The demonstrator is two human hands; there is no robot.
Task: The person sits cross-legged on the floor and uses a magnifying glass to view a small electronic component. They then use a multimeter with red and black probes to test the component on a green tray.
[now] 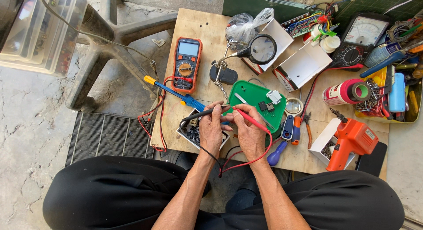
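My left hand (210,126) grips a black test probe (196,116), and my right hand (249,131) grips a red test probe (252,118). Both probe tips meet between my fingertips, just in front of a green tray (251,93); whatever small part sits between them is hidden by my fingers. On the tray lie a small black component (263,106) and a white connector (274,96). Red and black leads run left to an orange digital multimeter (187,64). A blue-handled soldering iron (176,93) lies beside my left hand.
A helping-hand magnifier (262,49) stands behind the tray. An orange glue gun (351,143), white boxes (303,66), an analog meter (363,38), tape rolls (348,92) and a yellow tool bin (390,95) crowd the right. A box of black parts (190,132) sits under my left hand.
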